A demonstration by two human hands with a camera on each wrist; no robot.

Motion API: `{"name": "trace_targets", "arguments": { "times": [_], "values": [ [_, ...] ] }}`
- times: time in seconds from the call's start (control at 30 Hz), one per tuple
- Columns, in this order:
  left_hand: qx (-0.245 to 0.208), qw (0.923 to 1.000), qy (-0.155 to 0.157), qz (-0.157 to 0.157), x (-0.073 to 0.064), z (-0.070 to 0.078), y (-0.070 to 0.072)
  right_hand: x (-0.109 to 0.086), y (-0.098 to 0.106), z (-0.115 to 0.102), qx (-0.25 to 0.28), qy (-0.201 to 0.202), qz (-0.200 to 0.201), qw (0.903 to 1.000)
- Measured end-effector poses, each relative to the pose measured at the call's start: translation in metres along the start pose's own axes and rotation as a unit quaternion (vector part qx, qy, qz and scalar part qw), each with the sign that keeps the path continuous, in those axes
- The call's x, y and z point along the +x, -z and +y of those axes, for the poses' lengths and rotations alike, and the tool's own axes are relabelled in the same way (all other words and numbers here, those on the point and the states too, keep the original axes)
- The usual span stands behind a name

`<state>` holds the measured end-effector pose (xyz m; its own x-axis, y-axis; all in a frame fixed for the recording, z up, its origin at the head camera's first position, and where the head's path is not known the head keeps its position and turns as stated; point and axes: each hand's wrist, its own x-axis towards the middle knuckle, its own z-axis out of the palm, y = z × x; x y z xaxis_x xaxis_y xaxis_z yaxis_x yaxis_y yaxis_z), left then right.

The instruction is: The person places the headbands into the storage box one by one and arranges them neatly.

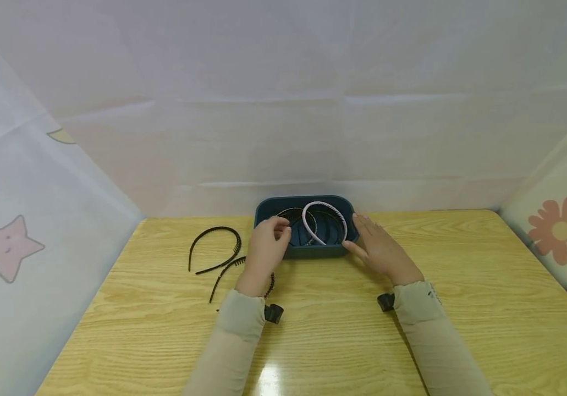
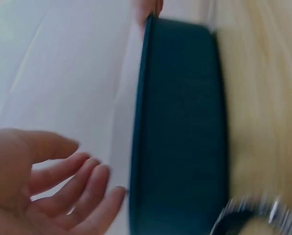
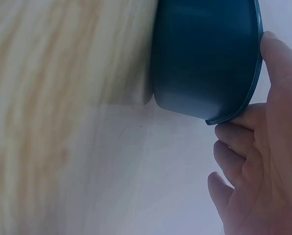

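Observation:
My left hand (image 1: pixel 269 245) hovers at the front left of the dark blue box (image 1: pixel 320 252), its fingers loosely bent and holding nothing. In the left wrist view, the left fingers (image 2: pixel 87 191) hang relaxed close by the rim. My right hand (image 1: pixel 379 250) rests at the box's right end. Its thumb (image 3: pixel 278 56) touches the rim, while the forefinger lies against the rim farther back. Inside the box, a pale pink headband (image 1: pixel 332 208) leans upright beside a dark patterned headband (image 1: pixel 314 220); other dark bands lie lower down.
Left of the box, a black toothed headband (image 1: pixel 216 228) lies on the wooden table (image 1: pixel 332 341). Another black headband (image 1: pixel 221 275) lies nearer, and a further dark band (image 1: pixel 270 286) is mostly behind the left forearm. A white cloth backdrop (image 1: pixel 313 137) rises behind the box.

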<state>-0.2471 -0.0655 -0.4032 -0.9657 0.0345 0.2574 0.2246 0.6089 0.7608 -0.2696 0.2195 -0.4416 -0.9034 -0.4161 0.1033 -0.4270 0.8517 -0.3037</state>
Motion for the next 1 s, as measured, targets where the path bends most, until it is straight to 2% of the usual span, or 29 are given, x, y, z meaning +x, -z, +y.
{"name": "trace_targets", "arguments": {
  "times": [0.1,0.23,0.4,0.5,0.67,1.0],
  "values": [
    [0.039,0.9985,0.016,-0.036,-0.005,-0.006,0.021,0.000,0.000,0.000,0.003,0.001,-0.001,1.0000],
    [0.091,0.9931,0.037,-0.063,-0.008,-0.020,0.044,0.000,0.000,0.001,0.005,0.003,-0.001,1.0000],
    [0.151,0.9832,0.048,-0.091,-0.010,-0.042,0.063,-0.001,0.001,0.001,0.004,0.005,0.002,1.0000],
    [0.174,0.9768,0.059,-0.111,-0.010,-0.052,0.069,-0.001,0.002,0.001,0.004,0.004,0.001,1.0000],
    [0.183,0.9690,0.088,-0.141,-0.011,-0.063,0.077,-0.002,0.004,0.000,0.007,0.001,-0.003,1.0000],
    [0.189,0.9592,0.130,-0.165,-0.015,-0.067,0.080,-0.002,0.003,0.001,0.006,0.003,0.000,1.0000]
  ]
}}
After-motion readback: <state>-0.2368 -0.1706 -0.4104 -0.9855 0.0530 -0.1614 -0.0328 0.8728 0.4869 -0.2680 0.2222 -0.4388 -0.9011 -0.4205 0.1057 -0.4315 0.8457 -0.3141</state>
